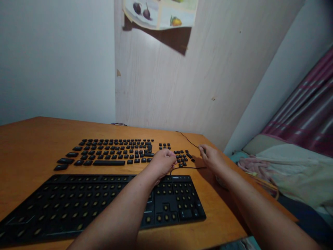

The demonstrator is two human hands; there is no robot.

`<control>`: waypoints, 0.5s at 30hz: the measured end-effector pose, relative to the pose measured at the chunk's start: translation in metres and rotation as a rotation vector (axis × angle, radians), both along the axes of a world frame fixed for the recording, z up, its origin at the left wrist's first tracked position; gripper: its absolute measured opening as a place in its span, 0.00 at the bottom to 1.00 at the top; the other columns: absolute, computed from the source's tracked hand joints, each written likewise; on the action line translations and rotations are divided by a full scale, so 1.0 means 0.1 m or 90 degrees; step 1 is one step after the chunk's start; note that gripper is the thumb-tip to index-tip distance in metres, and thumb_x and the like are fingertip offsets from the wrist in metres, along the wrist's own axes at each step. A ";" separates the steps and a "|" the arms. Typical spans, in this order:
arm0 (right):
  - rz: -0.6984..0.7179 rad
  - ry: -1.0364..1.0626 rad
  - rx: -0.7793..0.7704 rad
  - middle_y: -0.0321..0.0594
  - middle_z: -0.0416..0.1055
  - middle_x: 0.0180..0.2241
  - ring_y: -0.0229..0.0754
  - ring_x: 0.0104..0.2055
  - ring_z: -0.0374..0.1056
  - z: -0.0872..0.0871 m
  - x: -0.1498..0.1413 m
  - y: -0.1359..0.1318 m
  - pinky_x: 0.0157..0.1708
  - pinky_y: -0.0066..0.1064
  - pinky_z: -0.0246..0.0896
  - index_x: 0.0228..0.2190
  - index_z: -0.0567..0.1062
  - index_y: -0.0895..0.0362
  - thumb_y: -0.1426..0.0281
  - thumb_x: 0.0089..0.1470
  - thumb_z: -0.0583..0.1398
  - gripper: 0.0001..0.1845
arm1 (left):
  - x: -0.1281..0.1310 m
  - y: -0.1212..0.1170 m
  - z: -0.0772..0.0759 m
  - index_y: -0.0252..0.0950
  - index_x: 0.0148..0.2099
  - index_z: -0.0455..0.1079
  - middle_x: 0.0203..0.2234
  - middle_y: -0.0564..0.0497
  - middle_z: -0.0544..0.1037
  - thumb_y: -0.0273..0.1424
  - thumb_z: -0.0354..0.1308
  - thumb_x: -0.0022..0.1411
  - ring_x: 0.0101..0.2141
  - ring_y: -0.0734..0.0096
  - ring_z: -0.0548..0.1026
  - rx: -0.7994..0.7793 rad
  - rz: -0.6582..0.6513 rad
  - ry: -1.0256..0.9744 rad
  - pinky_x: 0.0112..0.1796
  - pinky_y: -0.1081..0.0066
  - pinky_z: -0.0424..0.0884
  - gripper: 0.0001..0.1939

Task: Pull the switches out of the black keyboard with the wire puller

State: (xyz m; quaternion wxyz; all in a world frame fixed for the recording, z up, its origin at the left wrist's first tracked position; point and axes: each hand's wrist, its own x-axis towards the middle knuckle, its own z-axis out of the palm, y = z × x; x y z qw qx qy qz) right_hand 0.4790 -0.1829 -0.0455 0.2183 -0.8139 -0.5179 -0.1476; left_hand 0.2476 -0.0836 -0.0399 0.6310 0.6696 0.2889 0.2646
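My left hand is closed with its fingers bent together, just beyond the keyboard's back edge and beside the loose number-pad keycaps. Whatever its fingertips hold, if anything, is hidden. My right hand is pinched shut near the table's right side. A small dark bit shows at its fingers, and the thin black cable runs up to them; I cannot tell whether the cable is gripped or passes behind. Below lies a black keyboard stripped of its keycaps, partly covered by my left forearm. Behind it, black keycaps lie in rows.
The orange-brown wooden table meets a pale wall panel at its back. A picture sheet hangs there with its lower edge curled. To the right, beyond the table edge, are rumpled bedding and a purple curtain.
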 end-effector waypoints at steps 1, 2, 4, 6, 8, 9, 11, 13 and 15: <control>0.001 0.012 -0.013 0.45 0.76 0.33 0.45 0.35 0.69 -0.02 0.01 0.05 0.34 0.30 0.57 0.35 0.76 0.57 0.65 0.60 0.51 0.15 | 0.00 0.00 0.00 0.33 0.32 0.67 0.22 0.53 0.72 0.24 0.55 0.51 0.23 0.76 0.69 0.009 0.001 -0.004 0.27 0.76 0.64 0.04; 0.001 0.024 -0.025 0.44 0.76 0.32 0.44 0.34 0.69 -0.05 0.03 0.09 0.32 0.29 0.56 0.34 0.77 0.56 0.67 0.58 0.53 0.13 | -0.01 -0.01 0.01 0.33 0.32 0.67 0.22 0.53 0.72 0.24 0.55 0.51 0.23 0.76 0.69 0.016 0.002 -0.006 0.27 0.76 0.64 0.03; -0.005 0.049 -0.046 0.43 0.76 0.29 0.43 0.31 0.68 -0.10 0.07 0.17 0.30 0.28 0.54 0.29 0.77 0.57 0.69 0.54 0.56 0.09 | -0.02 -0.02 0.03 0.33 0.32 0.67 0.23 0.53 0.73 0.24 0.54 0.51 0.23 0.76 0.69 0.017 0.007 0.000 0.27 0.76 0.64 0.03; -0.011 0.072 -0.062 0.41 0.75 0.27 0.41 0.29 0.67 -0.15 0.12 0.22 0.28 0.28 0.52 0.26 0.76 0.56 0.69 0.51 0.58 0.08 | -0.02 -0.02 0.04 0.33 0.33 0.67 0.23 0.52 0.74 0.24 0.54 0.52 0.23 0.76 0.70 0.006 0.012 0.013 0.27 0.76 0.64 0.04; -0.014 0.089 -0.073 0.39 0.74 0.25 0.40 0.28 0.67 -0.20 0.14 0.24 0.28 0.28 0.52 0.24 0.75 0.56 0.69 0.50 0.58 0.08 | -0.02 -0.02 0.04 0.33 0.34 0.67 0.24 0.52 0.74 0.24 0.54 0.52 0.23 0.76 0.70 0.003 0.017 0.024 0.28 0.76 0.64 0.04; -0.012 0.095 -0.078 0.38 0.74 0.24 0.40 0.28 0.66 -0.22 0.14 0.24 0.29 0.28 0.52 0.24 0.75 0.56 0.69 0.50 0.58 0.07 | -0.02 -0.01 0.04 0.33 0.34 0.67 0.24 0.52 0.74 0.24 0.54 0.52 0.23 0.76 0.71 0.005 0.017 0.025 0.28 0.76 0.64 0.05; -0.005 0.105 -0.090 0.36 0.73 0.24 0.39 0.27 0.66 -0.26 0.14 0.23 0.30 0.28 0.52 0.25 0.74 0.56 0.68 0.49 0.59 0.05 | -0.01 -0.01 0.02 0.33 0.34 0.67 0.25 0.52 0.75 0.25 0.54 0.52 0.23 0.75 0.71 0.012 0.016 0.024 0.27 0.76 0.64 0.05; 0.004 0.116 -0.104 0.35 0.72 0.24 0.38 0.27 0.64 -0.29 0.13 0.22 0.28 0.27 0.51 0.26 0.73 0.55 0.67 0.47 0.62 0.05 | 0.00 0.00 0.01 0.32 0.34 0.68 0.25 0.52 0.75 0.25 0.54 0.53 0.24 0.75 0.72 0.018 0.015 0.022 0.27 0.76 0.64 0.05; 0.011 0.125 -0.118 0.34 0.72 0.24 0.37 0.26 0.64 -0.31 0.12 0.20 0.26 0.27 0.50 0.27 0.73 0.55 0.66 0.46 0.63 0.06 | 0.01 0.00 0.00 0.32 0.34 0.68 0.24 0.52 0.74 0.25 0.54 0.53 0.24 0.75 0.72 0.019 0.012 0.024 0.27 0.76 0.64 0.04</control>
